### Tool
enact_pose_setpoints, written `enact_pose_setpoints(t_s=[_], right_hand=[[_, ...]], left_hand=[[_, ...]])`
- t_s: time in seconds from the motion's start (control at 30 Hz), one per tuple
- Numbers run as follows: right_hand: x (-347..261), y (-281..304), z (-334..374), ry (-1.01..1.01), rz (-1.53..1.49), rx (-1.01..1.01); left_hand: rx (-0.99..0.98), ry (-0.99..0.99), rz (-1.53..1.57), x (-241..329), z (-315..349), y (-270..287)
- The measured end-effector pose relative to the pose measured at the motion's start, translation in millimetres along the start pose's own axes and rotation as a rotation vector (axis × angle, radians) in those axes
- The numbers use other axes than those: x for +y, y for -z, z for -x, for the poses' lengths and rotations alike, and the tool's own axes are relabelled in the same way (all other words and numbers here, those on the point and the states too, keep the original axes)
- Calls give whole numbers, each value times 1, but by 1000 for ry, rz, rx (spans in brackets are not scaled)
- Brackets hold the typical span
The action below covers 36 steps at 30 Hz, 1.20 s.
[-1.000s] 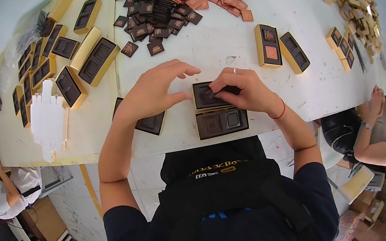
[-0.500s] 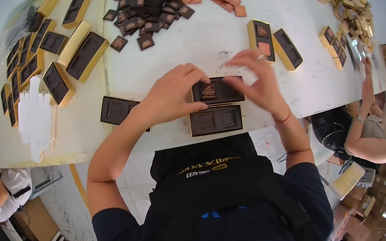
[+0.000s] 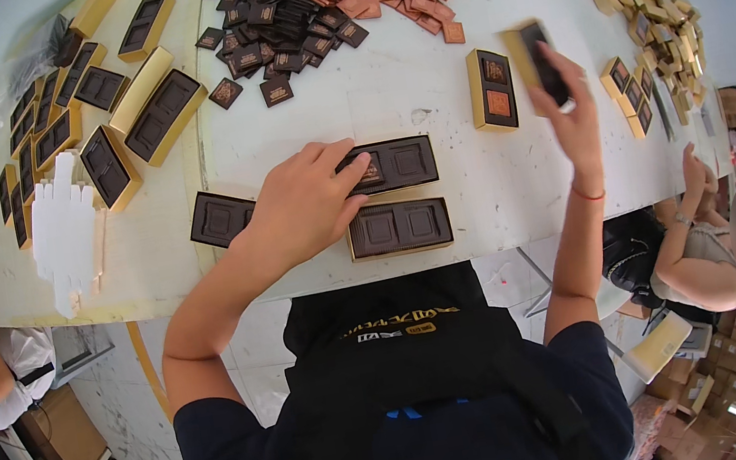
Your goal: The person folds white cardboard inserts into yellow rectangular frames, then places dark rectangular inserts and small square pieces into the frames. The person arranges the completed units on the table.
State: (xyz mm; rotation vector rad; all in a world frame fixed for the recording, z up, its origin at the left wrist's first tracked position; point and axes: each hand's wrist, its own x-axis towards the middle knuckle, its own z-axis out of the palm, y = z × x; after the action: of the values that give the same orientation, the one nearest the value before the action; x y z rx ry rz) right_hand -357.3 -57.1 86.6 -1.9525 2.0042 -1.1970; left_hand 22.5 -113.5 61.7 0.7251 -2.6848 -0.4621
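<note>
Tray, nearest: dark two-cell tray at table edge, 6 o'clock.
Left hand: fingers spread flat, pressing second dark tray just beyond.
Right hand: at 3 o'clock, raised, fingers grasping gold-edged tray.
Far: heap of dark and copper squares, 12 o'clock.

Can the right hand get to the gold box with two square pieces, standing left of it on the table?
Probably yes. The right hand is raised close beside the gold box, and nothing lies between them. However, its fingers already touch another dark tray.
</note>
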Motion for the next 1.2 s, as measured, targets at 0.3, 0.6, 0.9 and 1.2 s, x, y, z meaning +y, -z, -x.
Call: enact_pose_setpoints(t_s=[0.3, 0.6, 0.9, 1.2], right_hand=[[-75, -112, -31, 335, -168, -496], [53, -94, -102, -92, 347, -323], [-14, -94, -93, -34, -281, -202], [-104, -90, 15, 127, -314, -629]], left_hand=[[100, -47, 12, 0, -4, 12], [124, -107, 62, -8, -5, 1], [80, -48, 120, -17, -2, 2], [-1, 112, 180, -13, -7, 8]])
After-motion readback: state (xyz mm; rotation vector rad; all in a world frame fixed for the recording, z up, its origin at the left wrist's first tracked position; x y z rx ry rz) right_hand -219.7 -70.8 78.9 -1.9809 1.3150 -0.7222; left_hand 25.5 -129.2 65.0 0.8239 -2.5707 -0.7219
